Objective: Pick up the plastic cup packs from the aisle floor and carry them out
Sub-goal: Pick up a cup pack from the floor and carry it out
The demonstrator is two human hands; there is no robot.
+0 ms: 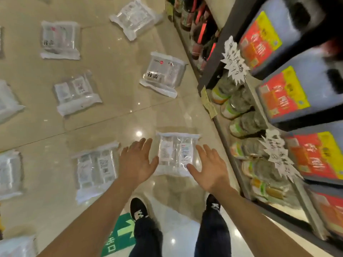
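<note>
Clear plastic wraps the nearest cup pack [177, 154], which is laid flat on the glossy floor [115, 115] near its right edge, just beside the base of the shelf [219, 127]. It is flanked by the left hand [136, 165] and the right hand [208, 168], with fingers [146, 145] spread wide and nothing gripped, apparently so that it can be clamped from 2 sides. Further along the aisle, other packs [163, 75] are scattered.

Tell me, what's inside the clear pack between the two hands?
Through the clear wrap of the pack show shiny see-through shapes and two white printed labels. Too blurred to count cups. The left hand and right hand cover bits of its sides.
</note>
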